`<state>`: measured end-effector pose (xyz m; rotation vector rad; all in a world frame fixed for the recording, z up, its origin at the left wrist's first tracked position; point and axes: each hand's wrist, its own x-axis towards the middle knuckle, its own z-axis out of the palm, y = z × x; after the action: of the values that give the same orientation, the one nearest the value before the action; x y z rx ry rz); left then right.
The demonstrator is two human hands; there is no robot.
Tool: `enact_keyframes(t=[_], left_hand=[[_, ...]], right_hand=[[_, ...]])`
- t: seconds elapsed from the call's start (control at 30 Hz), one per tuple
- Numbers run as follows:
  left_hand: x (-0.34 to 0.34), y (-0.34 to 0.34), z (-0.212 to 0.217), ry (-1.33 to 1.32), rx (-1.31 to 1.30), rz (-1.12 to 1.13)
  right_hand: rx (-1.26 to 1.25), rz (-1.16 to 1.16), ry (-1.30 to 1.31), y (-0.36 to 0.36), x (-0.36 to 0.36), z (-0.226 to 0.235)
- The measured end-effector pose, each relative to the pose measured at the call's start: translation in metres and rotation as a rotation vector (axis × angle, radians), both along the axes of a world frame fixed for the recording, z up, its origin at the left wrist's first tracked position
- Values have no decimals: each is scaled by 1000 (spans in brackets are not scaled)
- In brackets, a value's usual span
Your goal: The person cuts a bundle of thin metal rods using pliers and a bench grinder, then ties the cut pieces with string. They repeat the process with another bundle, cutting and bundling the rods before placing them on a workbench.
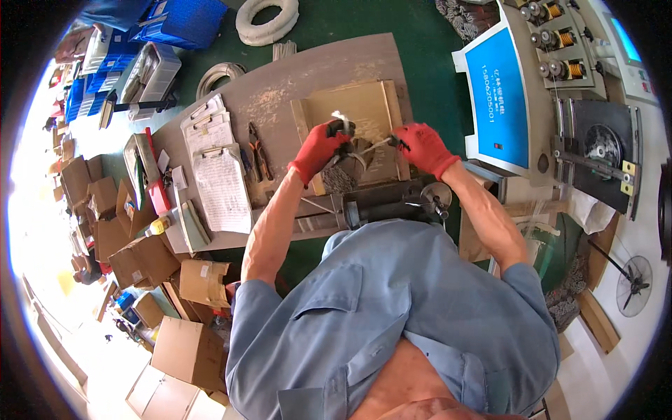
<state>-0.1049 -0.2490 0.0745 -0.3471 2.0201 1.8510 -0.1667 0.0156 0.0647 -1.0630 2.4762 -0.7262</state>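
Observation:
Both my hands wear red gloves with dark palms and are raised over a wooden tray on the bench. My left hand (322, 145) is closed; a pale, shiny bit sticks up beyond its fingers, and what it grips cannot be made out. To its right, my right hand (424, 148) is closed on the end of a thin, light-coloured rod (376, 145), which slants toward the left hand. Just below the left hand lies a heap of small grey metal pieces (339, 180). The brown tray (357, 98) has raised wooden side strips.
Pliers (260, 152) and clipboards with papers (220, 182) lie left on the bench (315, 66). A clamp-like metal fixture (435, 198) sits at the near edge. A blue-panelled machine (498, 98) stands right. Cardboard boxes (187, 350) fill the lower left; wire coils (267, 21) lie beyond.

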Motion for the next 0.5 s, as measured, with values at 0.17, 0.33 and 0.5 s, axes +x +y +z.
enact_keyframes(t=[0.17, 0.33, 0.5], left_hand=[[-25, 8, 17, -19, -226, -449], [-28, 3, 12, 22, -337, -465], [-20, -4, 6, -117, -94, -305]], right_hand=[[-14, 108, 309, -45, -26, 48], [-111, -44, 18, -75, -34, 30], [-624, -159, -823, -69, -18, -15]])
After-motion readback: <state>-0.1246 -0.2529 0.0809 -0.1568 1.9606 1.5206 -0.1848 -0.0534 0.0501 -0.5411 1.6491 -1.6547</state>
